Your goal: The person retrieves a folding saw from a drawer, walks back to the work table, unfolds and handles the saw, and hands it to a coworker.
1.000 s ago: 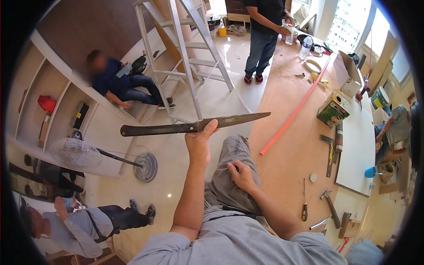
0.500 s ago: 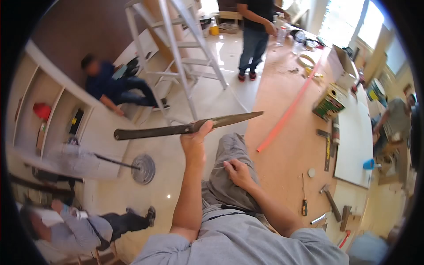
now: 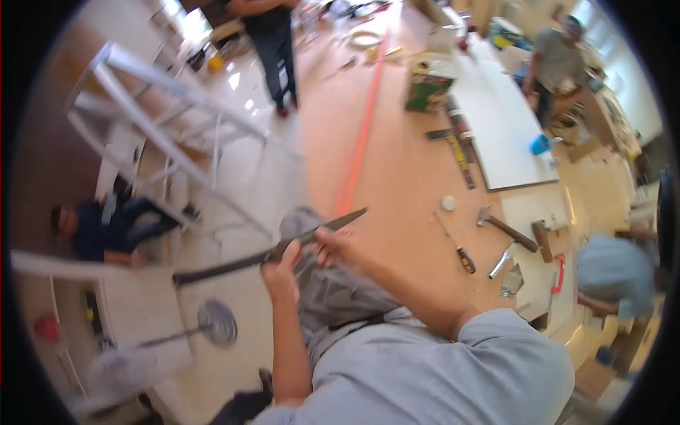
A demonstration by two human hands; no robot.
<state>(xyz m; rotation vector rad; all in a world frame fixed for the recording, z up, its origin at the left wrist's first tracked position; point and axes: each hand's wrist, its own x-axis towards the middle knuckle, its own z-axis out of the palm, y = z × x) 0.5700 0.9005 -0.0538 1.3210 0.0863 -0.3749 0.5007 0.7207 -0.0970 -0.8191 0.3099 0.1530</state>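
Head view: the picture has swung round, so the counter (image 3: 397, 163) now sits nearer the middle; motion blur softens much of the scene.
Folding saw, as it looks: open and held above the grey trouser knee (image 3: 301, 223); its blade (image 3: 343, 221) points towards the counter, its dark handle (image 3: 219, 270) reaches out over the floor (image 3: 248, 312).
Left hand (image 3: 282, 275): closed round the joint between handle and blade; it carries the saw much as before.
Right hand (image 3: 336, 248): the main change – it has left the lap and come up to the blade, fingers partly curled; blur hides whether they pinch the metal or only brush it.
What that means: judging by the pose, attention has turned to the blade itself, with the left hand as the support; a bare hand so near the edge calls for care.
Counter side: the red strip (image 3: 361, 142) lies beyond the blade tip; the screwdriver (image 3: 464, 260) and hammer (image 3: 511, 230) lie to the right – neither is in a hand.
Floor side: the stepladder (image 3: 152, 131) stands beyond the saw; a seated person (image 3: 106, 227) is past it.
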